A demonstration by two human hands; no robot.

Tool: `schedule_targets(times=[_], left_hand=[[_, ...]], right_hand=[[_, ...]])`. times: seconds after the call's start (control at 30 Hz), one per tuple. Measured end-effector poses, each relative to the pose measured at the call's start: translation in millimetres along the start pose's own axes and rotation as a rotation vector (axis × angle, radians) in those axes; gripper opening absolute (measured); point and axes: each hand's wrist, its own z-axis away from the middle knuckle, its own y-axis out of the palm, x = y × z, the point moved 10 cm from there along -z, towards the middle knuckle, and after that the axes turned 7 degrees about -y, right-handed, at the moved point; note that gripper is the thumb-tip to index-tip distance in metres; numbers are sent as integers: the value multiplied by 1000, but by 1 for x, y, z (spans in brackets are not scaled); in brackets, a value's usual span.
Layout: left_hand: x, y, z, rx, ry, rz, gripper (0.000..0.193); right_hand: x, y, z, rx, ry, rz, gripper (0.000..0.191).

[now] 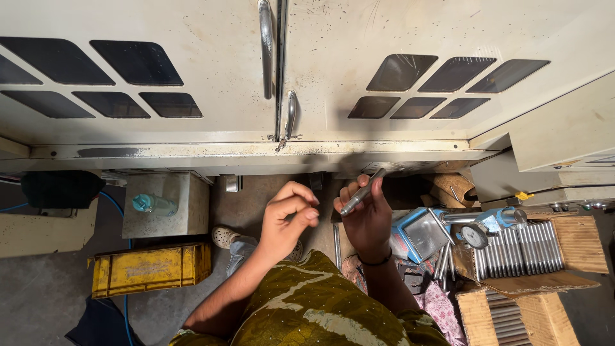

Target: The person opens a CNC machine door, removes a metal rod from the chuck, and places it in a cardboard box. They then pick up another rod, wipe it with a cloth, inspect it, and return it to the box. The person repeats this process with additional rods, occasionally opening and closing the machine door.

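Metal rod (362,191) sits slanted in right hand (366,218) fingertips, left hand (286,221) beside.

crate (150,269) yellow | bottle (154,204) teal | sleeve (307,307) olive (pale streaks) | gauge stand (419,234) blue

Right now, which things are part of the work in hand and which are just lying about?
In hand:
right hand holding a metal rod
left hand, empty
dial gauge on blue stand
rods in box

Lying about:
yellow crate
bottle
cabinet doors
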Motion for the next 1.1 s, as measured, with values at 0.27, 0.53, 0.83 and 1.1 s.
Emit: schedule_targets(times=[0.27,0.53,0.83,1.1], left_hand=[[-3,24,-7,131,-133,35,42],[-4,31,-8,323,-134,21,19],[31,11,-4,401,-333,284,17],[44,-40,-42,124,-380,-3,20]], right_hand=[[-23,-3,3,-51,115,73,38],[-47,6,3,168,278,-97,40],[-72,-1,-10,202,477,-67,40],[-68,-15,-43,155,396,44,41]])
